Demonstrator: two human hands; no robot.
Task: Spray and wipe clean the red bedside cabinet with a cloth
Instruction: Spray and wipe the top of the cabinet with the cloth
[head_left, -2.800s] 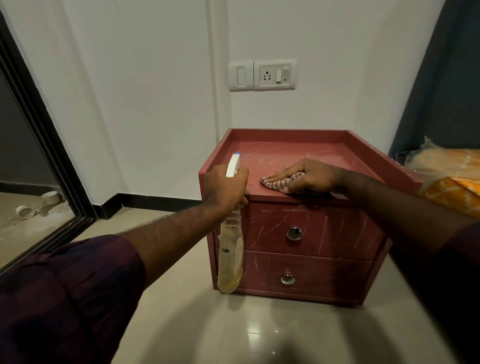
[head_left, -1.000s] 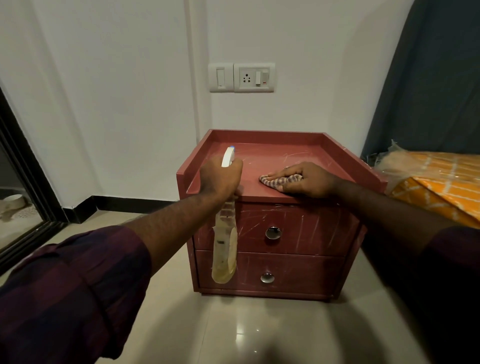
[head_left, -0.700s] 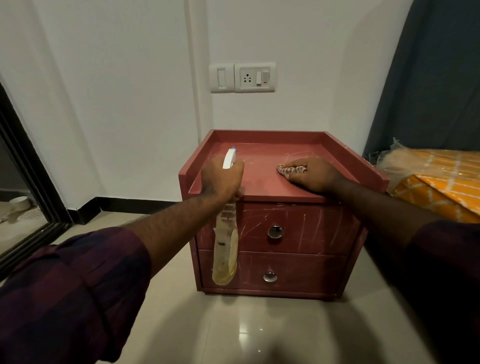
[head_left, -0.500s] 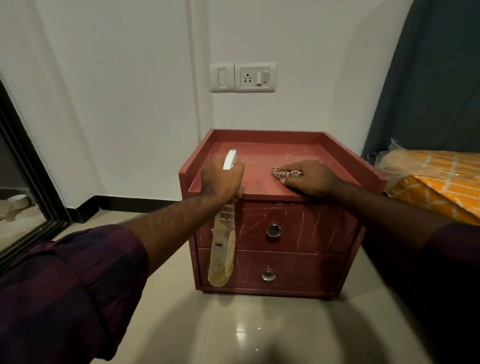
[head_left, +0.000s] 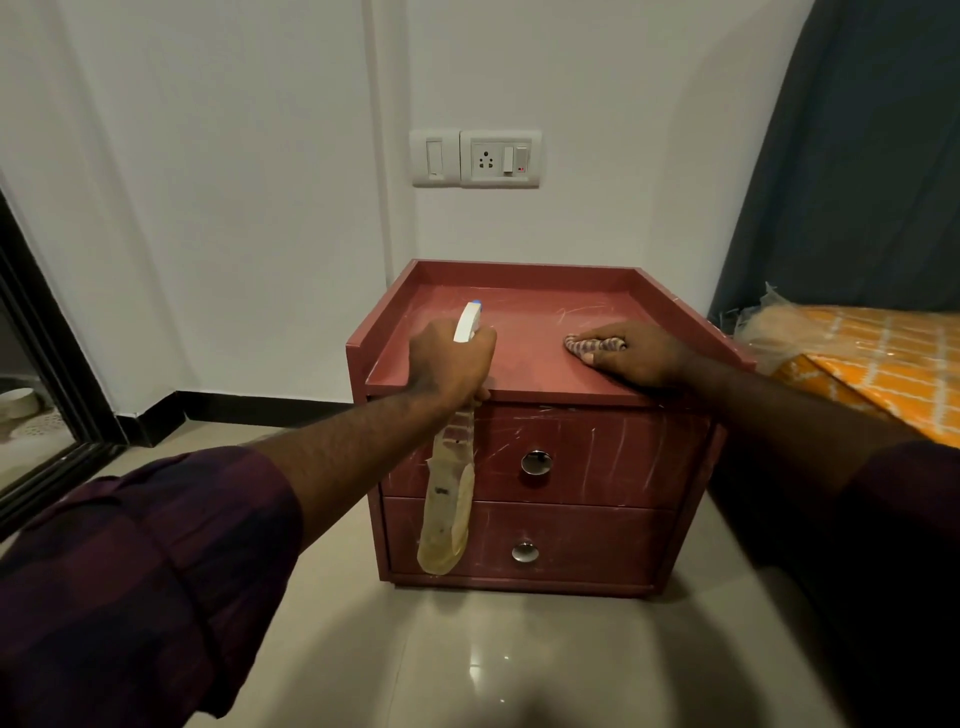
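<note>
The red bedside cabinet (head_left: 597, 457) is seen standing on the tiled floor (head_left: 467, 649) against the white wall (head_left: 234, 208). A spray bottle (head_left: 447, 509) is gripped at the neck by the left hand (head_left: 449, 364), its body hanging before the drawers. A striped cloth (head_left: 587, 344) is clutched by the right hand (head_left: 639, 356) and pressed onto the top surface, right of centre.

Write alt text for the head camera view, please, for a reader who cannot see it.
A person's right hand grips a striped cloth on top of a red bedside cabinet, while the left hand holds a spray bottle hanging before its drawers. A wall socket is above, orange bedding to the right.
</note>
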